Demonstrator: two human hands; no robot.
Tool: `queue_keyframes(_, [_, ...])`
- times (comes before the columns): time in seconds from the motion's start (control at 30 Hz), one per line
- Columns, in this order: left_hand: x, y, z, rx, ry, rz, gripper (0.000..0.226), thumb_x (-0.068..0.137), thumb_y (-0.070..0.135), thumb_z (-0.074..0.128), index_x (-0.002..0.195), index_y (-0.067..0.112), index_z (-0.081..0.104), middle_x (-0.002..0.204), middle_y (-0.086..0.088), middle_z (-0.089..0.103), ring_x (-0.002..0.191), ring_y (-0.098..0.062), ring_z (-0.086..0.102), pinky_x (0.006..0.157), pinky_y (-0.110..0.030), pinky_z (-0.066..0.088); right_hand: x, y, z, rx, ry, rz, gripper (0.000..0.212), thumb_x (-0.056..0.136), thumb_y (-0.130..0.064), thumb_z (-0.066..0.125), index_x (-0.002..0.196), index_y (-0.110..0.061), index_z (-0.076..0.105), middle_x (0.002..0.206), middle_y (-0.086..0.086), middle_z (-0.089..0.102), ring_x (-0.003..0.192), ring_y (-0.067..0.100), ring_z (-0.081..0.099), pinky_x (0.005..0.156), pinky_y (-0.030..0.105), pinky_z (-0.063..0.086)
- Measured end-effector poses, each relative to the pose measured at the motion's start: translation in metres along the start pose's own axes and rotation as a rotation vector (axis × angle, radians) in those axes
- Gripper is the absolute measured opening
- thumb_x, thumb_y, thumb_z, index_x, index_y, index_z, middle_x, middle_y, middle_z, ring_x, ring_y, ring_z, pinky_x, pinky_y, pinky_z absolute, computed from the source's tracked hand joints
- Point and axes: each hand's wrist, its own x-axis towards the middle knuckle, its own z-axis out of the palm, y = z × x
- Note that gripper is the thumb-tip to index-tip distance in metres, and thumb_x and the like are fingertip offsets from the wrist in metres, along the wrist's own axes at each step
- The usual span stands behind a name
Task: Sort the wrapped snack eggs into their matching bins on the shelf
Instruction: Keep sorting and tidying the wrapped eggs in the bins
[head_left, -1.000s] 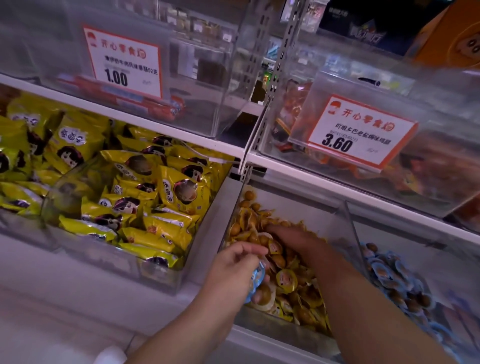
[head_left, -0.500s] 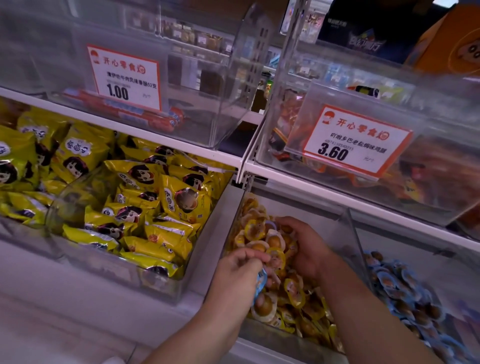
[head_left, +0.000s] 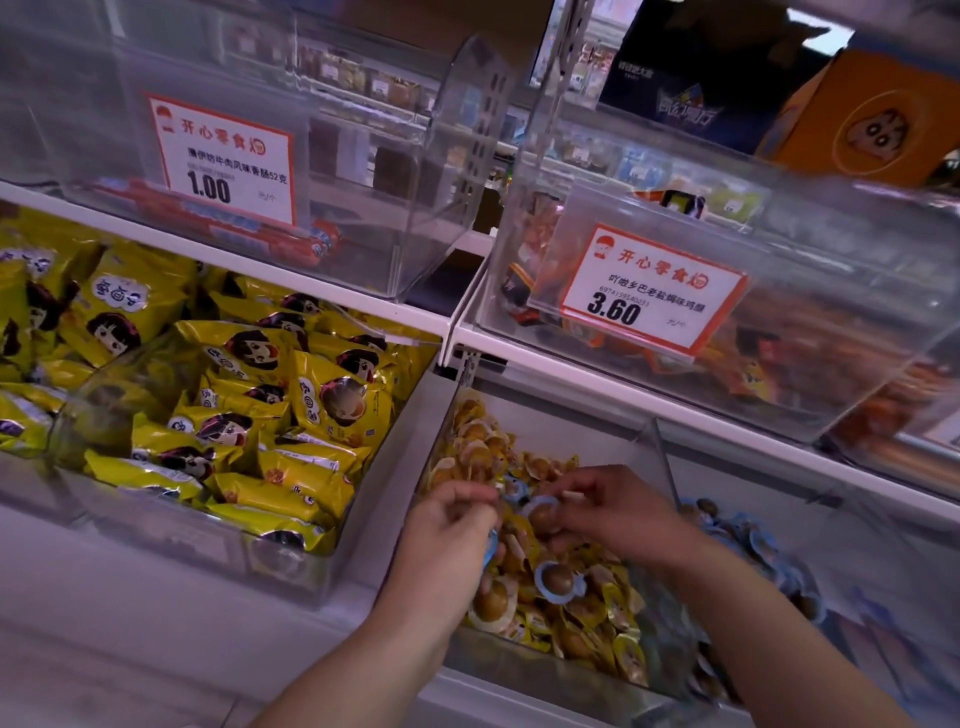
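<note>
Both hands are over the clear middle bin (head_left: 660, 447), which is full of yellow-wrapped eggs (head_left: 587, 618). My left hand (head_left: 447, 530) holds blue-wrapped eggs (head_left: 489, 550) in its curled fingers; a blue edge shows under the palm. My right hand (head_left: 608, 512) pinches another blue-wrapped egg (head_left: 543, 514) just above the yellow pile. One more blue-wrapped egg (head_left: 558, 581) lies among the yellow ones below the hands. The bin to the right (head_left: 841, 525) holds blue-wrapped eggs (head_left: 748, 540).
A bin of yellow snack bags (head_left: 270, 415) fills the lower left. Above are clear bins with price tags 1.00 (head_left: 223, 161) and 3.60 (head_left: 649, 291). A white shelf edge (head_left: 675, 410) runs just above the egg bins.
My right hand has come forward out of the back of the yellow bin and now pinches a blue-wrapped egg. The left hand has stayed over the bin holding its blue eggs.
</note>
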Motion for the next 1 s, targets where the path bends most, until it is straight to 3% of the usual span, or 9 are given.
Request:
queue_keyframes(0.17, [0.002,-0.001,0.006,0.369,-0.091,0.235,0.021,0.088,0.012,0.061,0.089,0.032,0.065,0.077,0.010,0.068,0.061,-0.002,0.062,0.051,-0.017,0.046,-0.016,0.005,0.000,-0.857,-0.060,-0.013,0.018,0.086,-0.043,0.067,0.100,-0.031,0.068,0.094,-0.003,0.064,0.093,0.018,0.064,0.076,0.028,0.050])
queue_keyframes(0.27, [0.004,-0.004,0.012,0.461,-0.119,0.297,0.021,0.086,0.012,0.062,0.087,0.033,0.066,0.084,0.009,0.068,0.071,0.001,0.062,0.056,-0.013,0.043,-0.023,0.002,0.000,-0.855,-0.213,0.072,0.031,0.079,-0.054,0.063,0.104,-0.036,0.057,0.099,-0.008,0.063,0.093,0.015,0.062,0.078,0.027,0.050])
queue_keyframes(0.33, [0.006,-0.006,0.016,0.390,-0.121,0.249,0.021,0.087,0.012,0.063,0.084,0.032,0.069,0.082,0.006,0.069,0.067,-0.002,0.062,0.053,-0.014,0.041,-0.027,0.002,-0.001,-0.825,-0.278,0.094,0.054,0.074,-0.061,0.062,0.122,-0.038,0.052,0.116,-0.007,0.064,0.103,0.015,0.062,0.086,0.028,0.051])
queue_keyframes(0.43, [0.010,-0.006,0.018,0.220,-0.071,0.133,0.024,0.087,0.008,0.063,0.079,0.029,0.072,0.077,-0.004,0.071,0.068,-0.025,0.067,0.047,-0.025,0.042,-0.031,0.010,0.010,-0.893,-0.157,0.020,0.077,0.070,-0.068,0.070,0.136,-0.034,0.048,0.128,-0.005,0.061,0.115,0.019,0.059,0.091,0.028,0.049])
queue_keyframes(0.53, [0.010,-0.006,0.020,0.092,-0.036,0.095,0.030,0.089,0.002,0.057,0.076,0.024,0.073,0.076,-0.003,0.072,0.063,-0.023,0.064,0.040,-0.024,0.038,-0.032,0.019,0.023,-0.910,0.029,-0.114,0.060,0.078,-0.069,0.064,0.121,-0.028,0.058,0.114,-0.001,0.066,0.105,0.020,0.061,0.082,0.032,0.051])
queue_keyframes(0.67, [0.006,-0.001,0.023,-0.040,-0.062,0.068,0.032,0.091,0.001,0.055,0.074,0.021,0.073,0.077,-0.008,0.070,0.062,-0.021,0.063,0.038,-0.023,0.037,-0.037,0.024,0.021,-0.782,0.022,-0.144,0.040,0.085,-0.055,0.062,0.115,-0.028,0.062,0.103,-0.003,0.068,0.094,0.017,0.063,0.076,0.033,0.053])
queue_keyframes(0.8, [0.008,0.000,0.025,-0.066,-0.050,0.057,0.026,0.092,0.002,0.055,0.078,0.015,0.073,0.074,-0.010,0.068,0.059,-0.025,0.057,0.039,-0.024,0.037,-0.040,0.021,0.013,-0.703,0.181,-0.188,0.017,0.092,-0.038,0.059,0.102,-0.028,0.068,0.082,-0.004,0.068,0.073,0.012,0.062,0.056,0.023,0.039])
queue_keyframes(0.87, [0.008,-0.002,0.027,-0.042,-0.041,0.076,0.025,0.093,0.003,0.055,0.080,0.016,0.072,0.071,-0.007,0.068,0.057,-0.022,0.057,0.039,-0.025,0.038,-0.040,0.021,0.012,-0.698,0.214,-0.172,0.016,0.096,-0.037,0.057,0.102,-0.028,0.069,0.085,-0.003,0.070,0.076,0.014,0.064,0.061,0.028,0.044])
queue_keyframes(1.0, [0.009,-0.010,0.031,0.019,-0.055,0.095,0.026,0.092,0.002,0.054,0.084,0.018,0.072,0.081,-0.013,0.069,0.058,-0.020,0.058,0.038,-0.024,0.039,-0.038,0.020,0.013,-0.777,0.056,-0.032,0.019,0.093,-0.035,0.056,0.108,-0.024,0.061,0.101,0.002,0.068,0.090,0.022,0.063,0.074,0.034,0.053])
